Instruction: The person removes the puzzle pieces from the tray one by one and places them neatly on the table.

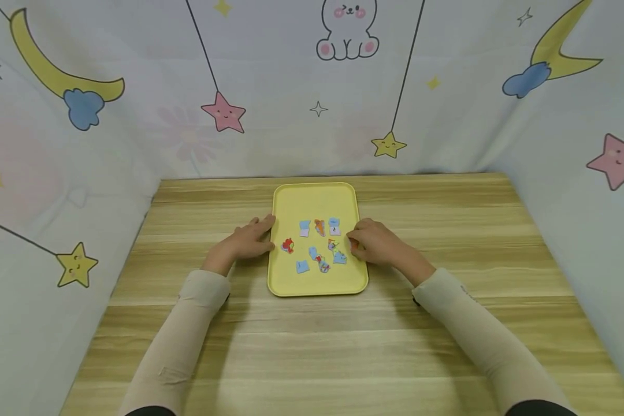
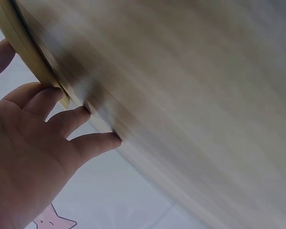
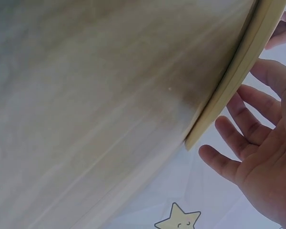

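Picture pieces (image 1: 340, 257): on yellow tray (image 1: 314, 199), some just left of right hand (image 1: 378, 242) | left hand (image 1: 244, 240): fingers apart, at tray's left edge | right fingers: bent, whether pinching cannot tell

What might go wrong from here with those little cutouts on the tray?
The cutouts look loose and lie close together, so a light brush might shift them. The left grip touches the yellow tray, so a push could slide it. The right grip, at its opposite edge, might knock the nearest pieces.
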A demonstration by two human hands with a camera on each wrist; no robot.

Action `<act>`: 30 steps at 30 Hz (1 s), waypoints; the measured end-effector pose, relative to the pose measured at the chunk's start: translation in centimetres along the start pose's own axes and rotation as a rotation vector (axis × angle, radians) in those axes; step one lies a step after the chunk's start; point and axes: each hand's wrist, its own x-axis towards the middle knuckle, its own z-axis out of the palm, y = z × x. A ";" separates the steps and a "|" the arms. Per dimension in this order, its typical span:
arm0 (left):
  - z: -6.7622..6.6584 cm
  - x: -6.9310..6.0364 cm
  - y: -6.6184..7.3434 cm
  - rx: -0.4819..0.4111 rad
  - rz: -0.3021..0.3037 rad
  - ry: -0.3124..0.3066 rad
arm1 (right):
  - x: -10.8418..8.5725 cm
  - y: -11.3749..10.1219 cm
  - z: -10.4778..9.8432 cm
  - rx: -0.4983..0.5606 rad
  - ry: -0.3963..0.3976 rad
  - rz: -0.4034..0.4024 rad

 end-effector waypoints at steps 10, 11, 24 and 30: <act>-0.1 0.1 0.2 0.005 0.015 0.001 | 0.2 0.4 -0.6 0.004 0.043 0.017; -0.1 0.1 0.2 0.007 0.015 0.001 | 0.2 0.5 -0.7 0.005 0.046 0.020; 0.0 0.0 0.0 0.008 0.012 0.001 | -0.2 2.2 -1.7 -0.014 0.071 0.102; -0.1 0.3 -0.4 0.011 0.015 -0.004 | -0.7 4.0 -1.7 -0.009 0.080 0.148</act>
